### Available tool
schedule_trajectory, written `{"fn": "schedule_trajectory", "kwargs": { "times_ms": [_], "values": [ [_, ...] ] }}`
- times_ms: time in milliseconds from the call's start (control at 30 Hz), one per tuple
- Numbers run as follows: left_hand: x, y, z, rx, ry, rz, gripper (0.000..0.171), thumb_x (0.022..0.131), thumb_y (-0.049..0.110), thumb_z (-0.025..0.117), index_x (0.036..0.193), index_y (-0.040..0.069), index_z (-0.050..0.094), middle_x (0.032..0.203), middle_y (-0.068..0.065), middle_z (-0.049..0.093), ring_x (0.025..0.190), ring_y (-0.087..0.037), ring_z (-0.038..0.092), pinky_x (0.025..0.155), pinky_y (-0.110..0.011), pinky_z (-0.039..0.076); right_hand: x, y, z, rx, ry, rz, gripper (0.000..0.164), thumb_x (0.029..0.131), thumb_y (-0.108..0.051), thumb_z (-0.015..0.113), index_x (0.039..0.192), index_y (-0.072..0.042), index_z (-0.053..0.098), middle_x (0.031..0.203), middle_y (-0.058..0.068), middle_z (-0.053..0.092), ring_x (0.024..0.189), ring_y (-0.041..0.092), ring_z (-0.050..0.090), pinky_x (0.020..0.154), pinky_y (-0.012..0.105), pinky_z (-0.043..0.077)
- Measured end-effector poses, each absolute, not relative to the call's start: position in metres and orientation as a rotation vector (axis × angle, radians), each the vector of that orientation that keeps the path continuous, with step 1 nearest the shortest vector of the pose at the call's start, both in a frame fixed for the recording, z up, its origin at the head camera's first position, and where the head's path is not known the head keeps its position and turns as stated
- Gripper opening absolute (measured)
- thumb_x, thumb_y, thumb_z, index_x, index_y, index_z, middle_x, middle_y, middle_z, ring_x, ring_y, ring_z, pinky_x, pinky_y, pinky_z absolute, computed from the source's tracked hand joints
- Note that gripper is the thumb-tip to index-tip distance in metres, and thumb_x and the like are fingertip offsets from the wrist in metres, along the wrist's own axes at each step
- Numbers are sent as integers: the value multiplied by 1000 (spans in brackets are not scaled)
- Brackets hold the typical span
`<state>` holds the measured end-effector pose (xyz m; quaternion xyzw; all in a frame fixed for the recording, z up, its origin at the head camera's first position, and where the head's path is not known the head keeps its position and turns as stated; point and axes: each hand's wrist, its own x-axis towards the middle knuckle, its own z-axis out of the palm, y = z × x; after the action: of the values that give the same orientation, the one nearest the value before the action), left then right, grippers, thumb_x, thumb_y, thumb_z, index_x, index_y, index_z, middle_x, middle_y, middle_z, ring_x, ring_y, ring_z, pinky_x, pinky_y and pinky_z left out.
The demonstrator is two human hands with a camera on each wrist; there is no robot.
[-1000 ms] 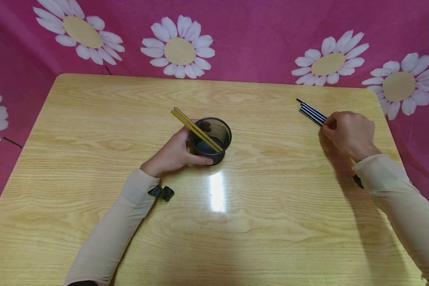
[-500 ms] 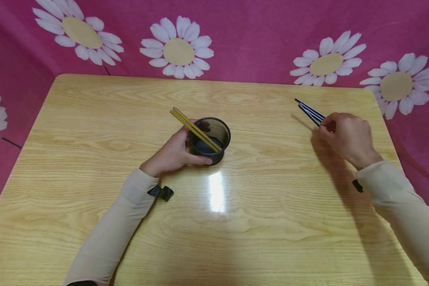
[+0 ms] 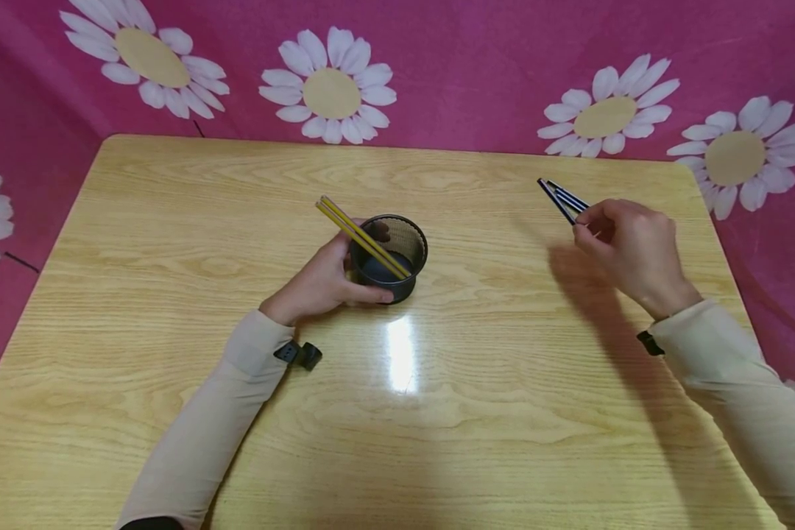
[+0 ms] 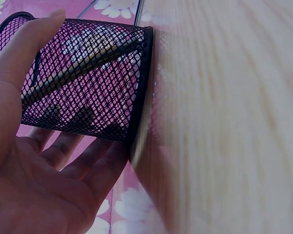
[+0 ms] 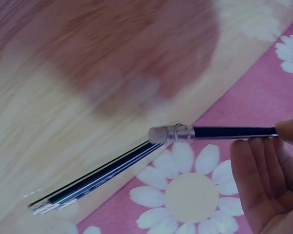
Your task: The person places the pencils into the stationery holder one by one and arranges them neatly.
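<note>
My left hand (image 3: 321, 283) grips a black mesh pencil cup (image 3: 405, 291), thumb along its near side and fingers behind it. Two yellow pencils (image 3: 363, 239) lean in the cup, their upper ends over the left of the rim. In the left wrist view the mesh wall (image 4: 107, 31) stands beside the spread fingers, with a pencil showing through it. Over at the right, my right hand (image 3: 636, 246) pinches a dark pencil (image 5: 229, 132) between thumb and fingertips, its eraser end pointing away from the hand. Several dark striped pencils (image 5: 100, 180) lie on the table beneath it.
The wood-grain table (image 3: 477, 442) has a pink cloth (image 3: 450, 81) with large white daisies behind it and at its sides. A bright light reflection (image 3: 402, 353) shows in front of the cup. Black camera straps (image 3: 298, 355) sit at the wrists.
My right hand has lifted one dark pencil off the bunch and moved it a little left, apart from the others. The left hand and the cup have stayed in place.
</note>
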<state>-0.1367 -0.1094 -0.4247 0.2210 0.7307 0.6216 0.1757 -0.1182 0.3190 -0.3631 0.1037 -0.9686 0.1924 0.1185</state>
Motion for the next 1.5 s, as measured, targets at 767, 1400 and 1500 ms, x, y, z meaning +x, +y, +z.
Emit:
{"fn": "schedule_trajectory", "kwargs": {
  "times_ms": [767, 1400, 1500],
  "values": [
    [-165, -116, -486, 692, 2070, 1786, 101, 68, 32, 109, 151, 25, 52, 144, 6, 63, 133, -18, 61, 121, -41, 40, -108, 259, -337, 466, -2563, 1028, 7, 93, 1, 84, 99, 0, 81, 88, 5, 77, 72, -9, 64, 69, 7, 50],
    [-143, -113, -437, 661, 2075, 1762, 96, 75, 16, 104, 153, 8, 50, 147, -12, 60, 134, -26, 59, 121, -39, 39, -105, 221, -323, 636, -2369, 1297, 8, 93, 8, 81, 100, 5, 80, 88, -4, 76, 73, 4, 71, 70, 15, 57],
    [-139, -112, -426, 659, 2070, 1762, 93, 77, 13, 103, 153, 5, 49, 148, -15, 58, 135, -28, 58, 122, -41, 38, -107, 215, -318, 697, -2344, 1310, 8, 92, 10, 80, 100, 8, 78, 88, 4, 77, 74, 5, 72, 70, 17, 59]
  ]
}}
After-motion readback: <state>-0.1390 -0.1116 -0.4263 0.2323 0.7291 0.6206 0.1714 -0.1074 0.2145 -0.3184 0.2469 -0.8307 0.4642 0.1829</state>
